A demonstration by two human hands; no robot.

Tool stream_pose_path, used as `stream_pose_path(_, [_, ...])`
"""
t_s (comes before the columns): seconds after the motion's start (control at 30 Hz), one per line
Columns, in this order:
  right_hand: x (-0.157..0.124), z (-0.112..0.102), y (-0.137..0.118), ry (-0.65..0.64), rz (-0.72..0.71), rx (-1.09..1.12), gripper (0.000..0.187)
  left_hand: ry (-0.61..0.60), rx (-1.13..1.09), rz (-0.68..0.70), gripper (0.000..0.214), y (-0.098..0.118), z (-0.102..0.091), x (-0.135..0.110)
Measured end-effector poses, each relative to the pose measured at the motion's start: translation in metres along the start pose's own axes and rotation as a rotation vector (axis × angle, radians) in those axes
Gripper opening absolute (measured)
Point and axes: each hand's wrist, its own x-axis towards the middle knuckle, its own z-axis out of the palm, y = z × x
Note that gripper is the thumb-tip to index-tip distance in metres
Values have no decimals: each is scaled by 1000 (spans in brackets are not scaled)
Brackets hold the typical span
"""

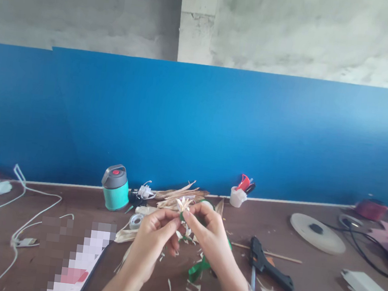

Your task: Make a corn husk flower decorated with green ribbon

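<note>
A small pale flower (pixel 183 204), its petals like dried husk, is pinched between both hands above the table. My left hand (pixel 158 232) closes on its base from the left, fingertips and thumb together. From the right, my right hand (pixel 207 226) grips the same base with thumb and fingers, a bit of green showing at the fingertips. A green strip (pixel 198 271) hangs or lies below the right hand; its upper end is hidden. Pale scraps (pixel 169 285) are scattered under the hands, and dried husk strips (pixel 177 194) are heaped behind them.
A black glue gun (pixel 267 266) lies right of my forearm beside a thin stick (pixel 288 258). A tape roll (pixel 135 221) and turquoise food jar (pixel 115 195) stand left. Behind are a white cup (pixel 237 197) with red-handled scissors, a round lid (pixel 317 234) and cables (pixel 35 214).
</note>
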Motion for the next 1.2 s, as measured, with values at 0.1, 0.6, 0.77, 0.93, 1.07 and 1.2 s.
stream_pose_path(0.1, [0,0,1,16,4,-21,23,-1,-17,11,19,1,1,-1])
stream_pose_path(0.6, [-4,2,-1,-18,-9,52,21,63,2,65,26,1,2,-2])
stream_pose_path(0.77, [-4,-1,-4,-41,-41,71,20,38,3,54,27,1,1,-2])
stream_pose_path(0.93, [-3,-2,-2,-55,-70,70,20,-15,-51,10,31,1,0,-2])
stream_pose_path(1.07, [-3,-2,0,-85,-53,115,21,-58,-87,6,34,0,-1,-2])
stream_pose_path(1.2, [-3,-3,0,-106,-31,173,22,-109,-101,-16,35,2,-4,-1])
